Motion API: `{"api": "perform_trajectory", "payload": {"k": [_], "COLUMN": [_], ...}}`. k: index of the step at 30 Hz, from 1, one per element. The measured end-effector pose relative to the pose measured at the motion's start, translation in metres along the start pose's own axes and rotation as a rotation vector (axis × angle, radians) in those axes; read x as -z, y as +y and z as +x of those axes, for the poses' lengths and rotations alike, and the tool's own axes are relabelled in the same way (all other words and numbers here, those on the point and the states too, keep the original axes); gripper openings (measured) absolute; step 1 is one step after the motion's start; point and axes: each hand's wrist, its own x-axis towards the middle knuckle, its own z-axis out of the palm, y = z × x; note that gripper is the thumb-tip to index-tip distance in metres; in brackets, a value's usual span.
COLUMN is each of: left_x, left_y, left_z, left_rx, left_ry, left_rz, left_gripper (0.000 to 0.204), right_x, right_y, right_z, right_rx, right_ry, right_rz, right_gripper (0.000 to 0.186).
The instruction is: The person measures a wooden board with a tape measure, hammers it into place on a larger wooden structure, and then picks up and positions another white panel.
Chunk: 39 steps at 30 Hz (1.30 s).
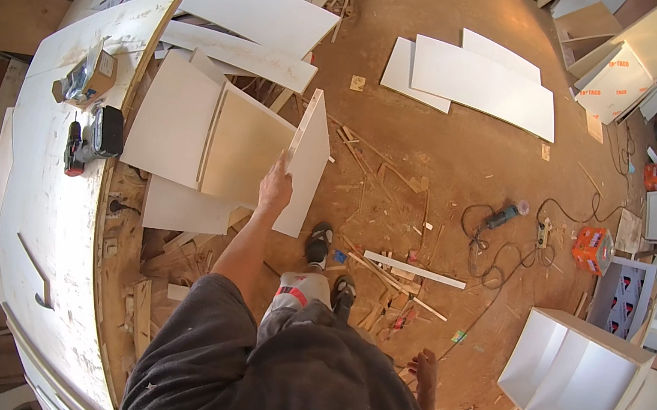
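My left hand (276,187) is closed on the near edge of a white board (310,171), which stands upright and tilted in front of me. Beside it, left of that hand, a tan panel (247,148) and a larger white panel (171,118) lean against the workbench side. My right hand (424,370) hangs low at my right side over the floor, with loosely parted fingers and nothing in it.
The white workbench (45,184) on the left carries a cordless drill (77,150) and a cardboard box (89,78). White panels (488,84) lie on the floor ahead. A grinder (505,215) with its cord, wood scraps (394,281) and a white cabinet (568,384) are to the right.
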Motion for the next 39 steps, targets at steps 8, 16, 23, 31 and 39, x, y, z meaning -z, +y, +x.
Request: {"api": "perform_trajectory", "payload": {"k": [8, 16, 23, 31, 39], "left_x": [-0.015, -0.039, -0.060, -0.080, -0.049], "left_y": [-0.055, -0.122, -0.188, -0.207, -0.190], "left_z": [0.055, 0.110, 0.135, 0.152, 0.146], "left_rx": [0.249, 0.394, 0.351, 0.423, 0.497], "left_ry": [0.006, 0.022, 0.100, 0.023, -0.187], "left_rz": [-0.146, -0.164, -0.335, -0.071, 0.156], "left_gripper": [0.063, 0.059, 0.061, 0.064, 0.066], "right_x": [-0.060, -0.056, -0.072, -0.122, -0.095], "right_y": [-0.135, -0.139, -0.157, -0.203, -0.143], "right_z": [-0.009, -0.008, 0.007, 0.008, -0.001], "right_rx": [0.194, -0.001, -0.048, 0.051, 0.089], "right_ry": [-0.100, -0.078, -0.106, -0.185, -0.130], "right_rz": [-0.074, -0.301, -0.365, -0.340, -0.362], "right_gripper": [0.045, 0.046, 0.044, 0.046, 0.048]}}
